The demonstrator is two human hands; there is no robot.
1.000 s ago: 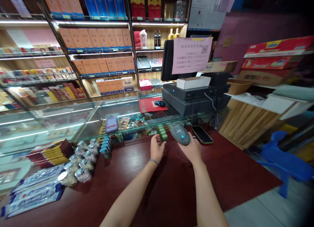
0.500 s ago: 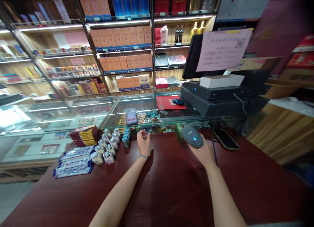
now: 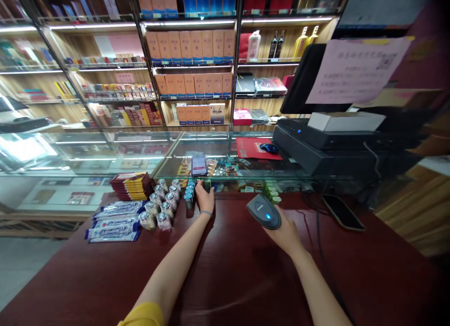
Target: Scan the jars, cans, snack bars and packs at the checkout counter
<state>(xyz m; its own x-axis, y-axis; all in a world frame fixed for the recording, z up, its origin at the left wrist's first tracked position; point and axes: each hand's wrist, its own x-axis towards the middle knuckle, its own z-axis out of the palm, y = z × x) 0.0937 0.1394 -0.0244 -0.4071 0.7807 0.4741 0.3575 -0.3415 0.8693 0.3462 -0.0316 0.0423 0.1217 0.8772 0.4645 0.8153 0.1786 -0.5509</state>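
My right hand (image 3: 285, 231) grips a grey barcode scanner (image 3: 264, 211) with a blue light, held over the dark red counter (image 3: 246, 279). My left hand (image 3: 205, 197) reaches forward to the counter's back edge, its fingers closed round a small green container (image 3: 207, 184) beside a row of small blue-green cans (image 3: 189, 194). A stack of small green packs (image 3: 271, 194) stands just beyond the scanner.
Clear jars (image 3: 160, 208), blue-white wrapped bars (image 3: 114, 225) and a pile of red-yellow packs (image 3: 131, 185) lie left. A dark phone (image 3: 342, 212) lies right. A glass display case (image 3: 225, 162), a black till unit (image 3: 333, 143) and stocked shelves stand behind.
My left hand has moved left from the green packs to the blue-green cans, carrying a small green container. The scanner hand has drifted slightly left and down. The view has turned left.
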